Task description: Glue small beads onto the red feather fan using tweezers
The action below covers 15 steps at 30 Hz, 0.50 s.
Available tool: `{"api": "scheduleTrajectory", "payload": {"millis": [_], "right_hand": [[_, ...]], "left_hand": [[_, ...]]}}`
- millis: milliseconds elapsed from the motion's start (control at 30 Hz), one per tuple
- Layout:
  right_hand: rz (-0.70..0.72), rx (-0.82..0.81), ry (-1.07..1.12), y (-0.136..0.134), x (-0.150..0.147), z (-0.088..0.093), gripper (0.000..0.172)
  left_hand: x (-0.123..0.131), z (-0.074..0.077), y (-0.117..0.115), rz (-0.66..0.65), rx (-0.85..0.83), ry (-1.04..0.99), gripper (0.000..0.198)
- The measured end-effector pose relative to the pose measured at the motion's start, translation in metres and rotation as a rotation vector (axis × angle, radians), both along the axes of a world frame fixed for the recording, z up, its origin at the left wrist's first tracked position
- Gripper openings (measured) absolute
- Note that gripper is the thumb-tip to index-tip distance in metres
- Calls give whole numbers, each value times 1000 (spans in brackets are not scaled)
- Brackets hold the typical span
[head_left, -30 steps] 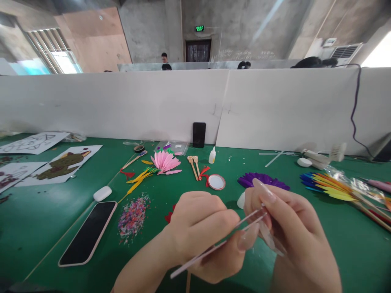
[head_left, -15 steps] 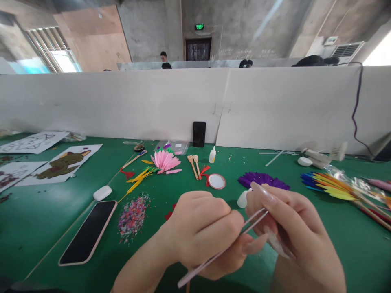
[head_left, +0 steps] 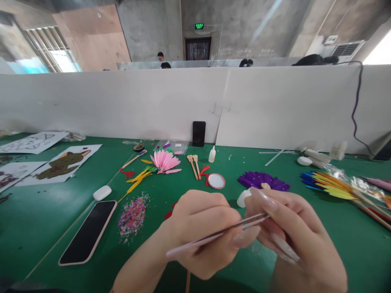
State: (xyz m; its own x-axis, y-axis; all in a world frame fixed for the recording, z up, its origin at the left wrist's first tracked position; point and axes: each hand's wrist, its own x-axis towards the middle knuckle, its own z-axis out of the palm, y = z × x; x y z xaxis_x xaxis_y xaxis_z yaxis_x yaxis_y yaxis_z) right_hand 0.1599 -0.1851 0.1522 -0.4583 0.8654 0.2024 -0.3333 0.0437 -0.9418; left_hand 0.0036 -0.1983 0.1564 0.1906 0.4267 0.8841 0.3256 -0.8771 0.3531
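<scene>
My left hand [head_left: 207,232] is closed around a pair of pale pink tweezers [head_left: 198,243], whose tips point right. Those tips meet the fingertips of my right hand [head_left: 293,228], which is closed in a pinch; whatever lies between its fingers is hidden. Below my left hand a thin wooden stick [head_left: 187,281] shows, its upper end covered by the hand. Part of a red piece [head_left: 170,212] peeks out behind my left wrist. Just beyond my right hand are a small white container [head_left: 243,198] and a fan of purple petals [head_left: 253,180].
A heap of colourful chips [head_left: 133,217] and a phone [head_left: 88,232] lie at left. Farther back are pink petals [head_left: 165,162], a glue bottle [head_left: 211,154], a round white-faced disc [head_left: 216,181] and wooden sticks [head_left: 193,167]. Multicoloured feathers [head_left: 330,185] lie right. A white partition [head_left: 122,101] stands behind.
The tweezers have tilted flatter, their rear end rising and shifting left. My left hand has turned slightly with them. My right hand stays nearly in place, its fingers moved a little.
</scene>
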Motion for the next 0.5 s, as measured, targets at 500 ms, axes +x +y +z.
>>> {"api": "scheduleTrajectory", "payload": {"millis": [500], "right_hand": [[60,-6,-31,1,3,0,48]], "left_hand": [[6,5,1,-107,-150,-105,26]]}}
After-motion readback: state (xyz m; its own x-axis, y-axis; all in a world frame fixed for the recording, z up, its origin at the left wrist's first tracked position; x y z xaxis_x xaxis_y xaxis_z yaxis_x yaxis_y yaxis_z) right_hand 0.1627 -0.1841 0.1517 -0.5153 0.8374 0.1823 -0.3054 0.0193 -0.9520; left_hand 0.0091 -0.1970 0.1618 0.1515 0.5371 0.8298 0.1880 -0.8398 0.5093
